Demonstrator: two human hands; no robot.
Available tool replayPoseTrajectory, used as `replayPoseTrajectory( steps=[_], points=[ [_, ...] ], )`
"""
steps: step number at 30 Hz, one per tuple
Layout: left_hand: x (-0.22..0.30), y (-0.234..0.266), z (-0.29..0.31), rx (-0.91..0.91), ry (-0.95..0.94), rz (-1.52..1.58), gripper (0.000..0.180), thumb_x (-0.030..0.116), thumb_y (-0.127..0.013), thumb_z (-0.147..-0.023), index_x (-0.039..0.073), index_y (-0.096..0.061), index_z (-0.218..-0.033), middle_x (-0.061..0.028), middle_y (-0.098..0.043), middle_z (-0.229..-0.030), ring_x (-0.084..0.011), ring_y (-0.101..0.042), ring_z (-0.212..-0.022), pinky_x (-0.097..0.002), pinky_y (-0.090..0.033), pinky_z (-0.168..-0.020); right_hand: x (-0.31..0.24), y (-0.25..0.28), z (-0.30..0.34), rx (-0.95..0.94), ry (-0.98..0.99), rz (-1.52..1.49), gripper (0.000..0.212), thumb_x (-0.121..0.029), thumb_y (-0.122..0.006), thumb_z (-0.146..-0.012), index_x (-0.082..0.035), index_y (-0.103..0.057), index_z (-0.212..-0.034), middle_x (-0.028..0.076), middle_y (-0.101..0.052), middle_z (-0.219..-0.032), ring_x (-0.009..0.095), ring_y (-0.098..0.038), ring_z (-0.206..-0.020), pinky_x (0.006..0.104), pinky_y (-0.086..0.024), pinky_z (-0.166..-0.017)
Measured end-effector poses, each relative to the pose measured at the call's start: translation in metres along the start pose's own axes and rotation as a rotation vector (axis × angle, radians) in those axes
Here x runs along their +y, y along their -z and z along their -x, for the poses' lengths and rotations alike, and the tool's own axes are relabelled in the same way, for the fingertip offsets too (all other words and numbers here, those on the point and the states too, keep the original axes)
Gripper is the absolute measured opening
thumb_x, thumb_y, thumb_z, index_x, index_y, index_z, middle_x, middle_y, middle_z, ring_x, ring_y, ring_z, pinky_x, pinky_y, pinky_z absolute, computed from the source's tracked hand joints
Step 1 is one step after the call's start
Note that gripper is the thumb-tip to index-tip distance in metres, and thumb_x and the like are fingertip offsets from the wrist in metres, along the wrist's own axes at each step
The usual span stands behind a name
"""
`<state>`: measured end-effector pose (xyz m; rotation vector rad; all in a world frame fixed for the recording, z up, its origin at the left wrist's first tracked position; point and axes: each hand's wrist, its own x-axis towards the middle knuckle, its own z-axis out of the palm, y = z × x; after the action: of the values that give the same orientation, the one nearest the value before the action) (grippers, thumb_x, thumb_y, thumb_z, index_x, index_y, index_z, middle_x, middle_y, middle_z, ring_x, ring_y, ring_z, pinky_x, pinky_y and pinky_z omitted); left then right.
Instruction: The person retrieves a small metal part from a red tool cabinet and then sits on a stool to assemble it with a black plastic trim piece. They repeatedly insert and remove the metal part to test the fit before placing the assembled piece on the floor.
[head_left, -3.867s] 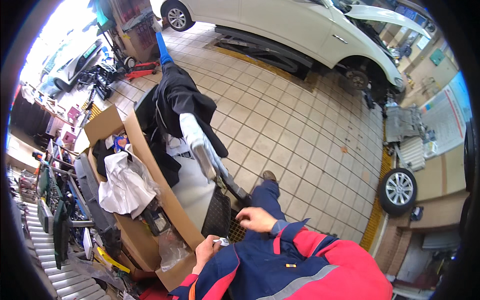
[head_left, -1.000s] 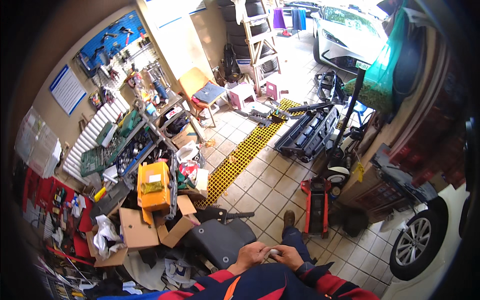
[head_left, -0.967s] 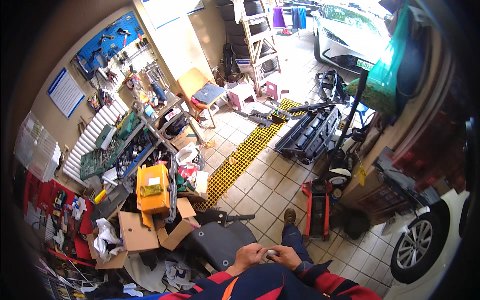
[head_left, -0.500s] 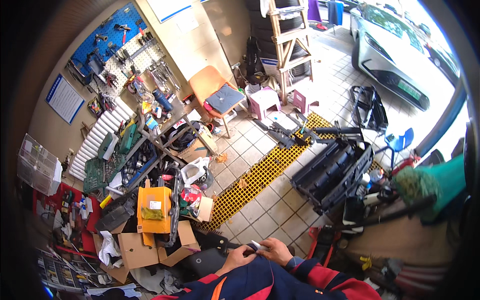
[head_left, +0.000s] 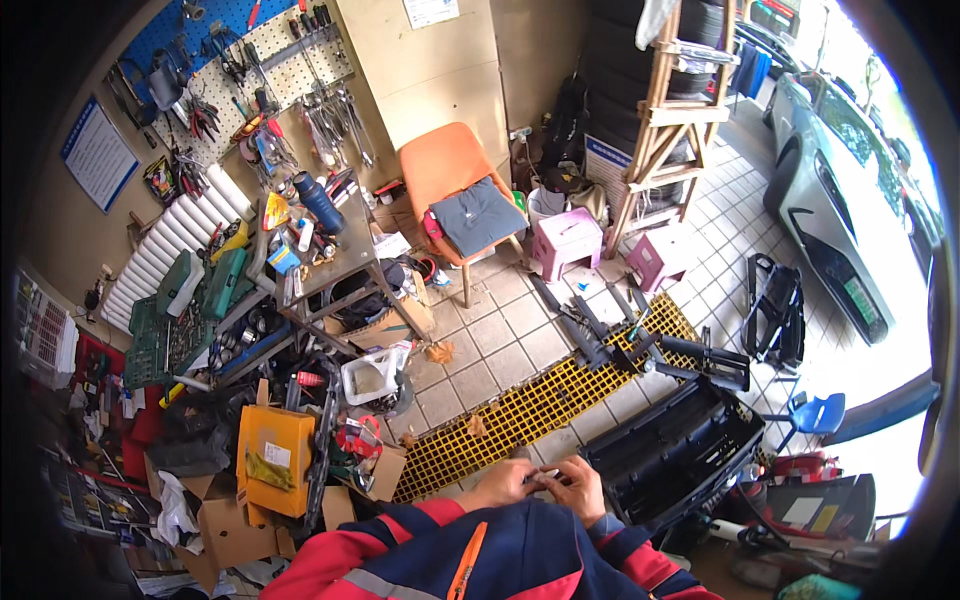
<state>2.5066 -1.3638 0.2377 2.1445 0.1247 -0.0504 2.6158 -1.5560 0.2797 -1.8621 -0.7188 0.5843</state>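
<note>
Both of my hands meet low in the middle of the view, in front of my navy and red jacket. The fingers of my left hand are closed in a pinch. Close against it, my right hand has its fingers bent and its thumb and fingertips together. Whatever lies between the fingertips is mostly hidden and too small to name. Beyond the hands is a yellow floor grating. To the right of them, on the floor, lies a large black plastic trough-shaped part.
At left are a yellow box, open cardboard boxes and a cluttered metal bench. An orange chair with a dark cushion, pink stools, a wooden ladder and stacked tyres stand further back. A silver car is at right.
My view has turned and shifted, so the black part and grating appear nearer the hands. The hands have risen a little in view; the white piece seen between them earlier barely shows now.
</note>
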Motion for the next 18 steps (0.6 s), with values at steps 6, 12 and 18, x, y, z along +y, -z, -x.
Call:
replayPoseTrajectory(
  steps=[6,12,18],
  points=[
    [-0.041,0.119,-0.110,0.107,-0.062,-0.006,0.022,0.023,-0.079,-0.092,0.005,-0.075,-0.105,-0.0159,-0.073,-0.099,-0.0364,-0.073,-0.093,-0.0451,-0.056,-0.078,-0.059,0.005,-0.175,-0.035,0.136,-0.032,0.021,-0.014,-0.088,-0.089,-0.010,-0.084,-0.109,0.009,-0.069,-0.089,0.027,-0.069,-0.079,0.0369,-0.056,-0.072],
    [-0.117,0.199,-0.189,0.182,0.142,0.155,0.034,0.022,-0.081,-0.094,0.006,-0.077,-0.124,-0.0135,-0.073,-0.095,-0.0272,-0.072,-0.085,-0.0379,-0.056,-0.077,-0.053,-0.017,-0.364,-0.326,0.318,0.013,0.019,-0.013,-0.084,-0.089,-0.010,-0.082,-0.108,0.012,-0.067,-0.088,0.033,-0.068,-0.083,0.0417,-0.055,-0.073],
    [-0.180,0.325,-0.302,0.142,0.527,0.195,0.039,0.024,-0.085,-0.090,0.007,-0.078,-0.124,-0.0170,-0.077,-0.101,-0.0341,-0.074,-0.087,-0.0415,-0.056,-0.077,-0.042,-0.047,-0.593,-0.615,0.456,-0.013,0.018,-0.018,-0.080,-0.091,-0.009,-0.079,-0.107,0.013,-0.070,-0.094,0.036,-0.071,-0.091,0.0443,-0.057,-0.077]
  ],
)
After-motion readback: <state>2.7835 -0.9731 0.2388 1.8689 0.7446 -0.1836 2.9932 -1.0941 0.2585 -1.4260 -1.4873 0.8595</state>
